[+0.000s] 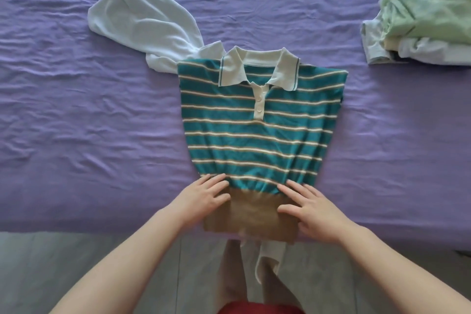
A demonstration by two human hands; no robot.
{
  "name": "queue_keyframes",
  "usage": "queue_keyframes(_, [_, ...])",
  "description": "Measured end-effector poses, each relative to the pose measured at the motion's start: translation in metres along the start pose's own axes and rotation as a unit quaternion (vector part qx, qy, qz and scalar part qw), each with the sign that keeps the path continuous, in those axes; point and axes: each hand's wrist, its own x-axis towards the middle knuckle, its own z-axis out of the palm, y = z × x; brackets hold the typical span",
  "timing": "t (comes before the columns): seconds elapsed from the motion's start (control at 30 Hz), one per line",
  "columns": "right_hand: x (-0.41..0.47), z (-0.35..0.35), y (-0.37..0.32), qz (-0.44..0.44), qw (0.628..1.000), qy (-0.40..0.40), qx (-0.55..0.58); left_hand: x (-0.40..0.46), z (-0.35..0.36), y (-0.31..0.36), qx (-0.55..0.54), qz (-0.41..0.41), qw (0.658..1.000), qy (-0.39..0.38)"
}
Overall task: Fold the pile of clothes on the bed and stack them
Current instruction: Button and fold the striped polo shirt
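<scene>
A teal polo shirt (pixel 260 132) with white and tan stripes and a white collar lies face up in the middle of the purple bed (pixel 76 115), its sides folded under. Its tan hem band (pixel 251 214) reaches the bed's near edge. My left hand (pixel 204 195) lies flat with straight fingers on the hem's left corner. My right hand (pixel 312 208) lies flat on the hem's right side. A pale blue garment (pixel 142 20) lies crumpled beyond the shirt's left shoulder, partly under it.
At the far right a heap of clothes (pixel 423 15) has a light green piece on top and grey and white ones beneath. Grey floor (pixel 76 262) runs below the bed's near edge. Pale fabric (pixel 267 260) hangs down past the hem.
</scene>
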Motion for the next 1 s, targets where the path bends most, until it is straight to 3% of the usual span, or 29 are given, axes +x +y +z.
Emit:
queue_keyframes(0.1, [0.003,-0.001,0.000,0.024,0.998,0.039,0.037,0.005,-0.006,-0.005,-0.030,0.007,0.999,-0.039])
queue_keyframes(0.23, [0.011,0.002,0.001,0.061,0.979,0.119,0.156,-0.001,-0.009,-0.016,-0.053,0.009,0.982,-0.180])
queue_keyframes(0.33, [0.019,-0.010,0.006,0.162,0.918,0.157,0.327,0.000,-0.006,-0.015,-0.039,0.031,0.994,-0.093])
queue_keyframes(0.4, [0.026,-0.025,0.011,0.248,0.854,0.170,0.424,0.003,0.001,-0.014,-0.117,-0.007,0.993,-0.008])
queue_keyframes(0.43, [0.030,-0.029,0.015,0.277,0.828,0.189,0.450,0.006,0.002,-0.013,-0.211,-0.066,0.975,0.020])
queue_keyframes(0.47, [0.034,-0.032,0.019,0.301,0.809,0.208,0.461,0.012,-0.002,-0.013,-0.329,-0.162,0.930,0.029])
queue_keyframes(0.53, [0.042,-0.038,0.026,0.342,0.786,0.227,0.463,0.028,-0.012,-0.022,-0.502,-0.345,0.792,0.037])
queue_keyframes(0.57, [0.047,-0.041,0.028,0.356,0.781,0.228,0.460,0.035,-0.018,-0.028,-0.541,-0.391,0.743,0.045])
queue_keyframes(0.63, [0.056,-0.047,0.028,0.382,0.778,0.218,0.449,0.045,-0.031,-0.036,-0.603,-0.419,0.679,0.019])
queue_keyframes(0.7, [0.063,-0.052,0.027,0.398,0.784,0.204,0.431,0.047,-0.041,-0.040,-0.644,-0.396,0.653,-0.045])
queue_keyframes(0.87, [0.073,-0.054,0.026,0.387,0.844,0.165,0.333,0.028,-0.027,-0.049,-0.680,-0.315,0.652,-0.115])
queue_keyframes(1.0, [0.076,-0.067,0.028,0.387,0.800,0.251,0.385,0.036,-0.018,-0.057,-0.559,-0.375,0.740,0.001])
